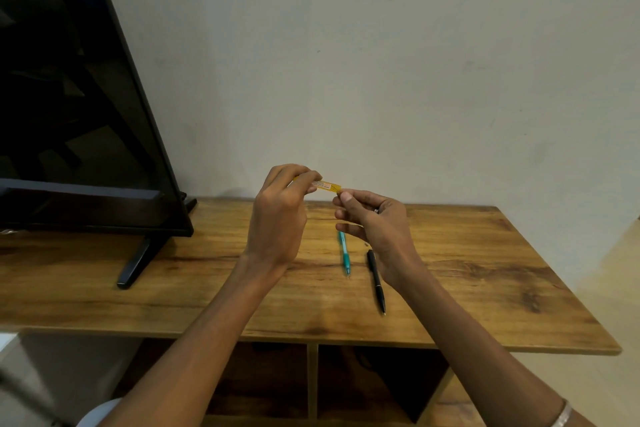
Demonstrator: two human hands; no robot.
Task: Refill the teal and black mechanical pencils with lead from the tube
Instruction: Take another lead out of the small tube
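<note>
Head view, looking down over wooden table [485, 274]. Left hand [277, 215] raised above tabletop, fingers pinched on left end of yellow lead tube [327, 185]; tube held roughly level, label facing camera. Right hand [375, 218] meeting tube's right end, thumb and forefinger closed on the tip; cannot tell whether cap is on or off. Teal pencil [344, 253] flat on table below the hands, tip toward camera. Black pencil [376, 282] just beside it to the right, near parallel, not touching, upper end hidden behind right hand. Dark monitor [69, 97] on stand at far left. Silver bracelet [562, 414] on right wrist.
</note>
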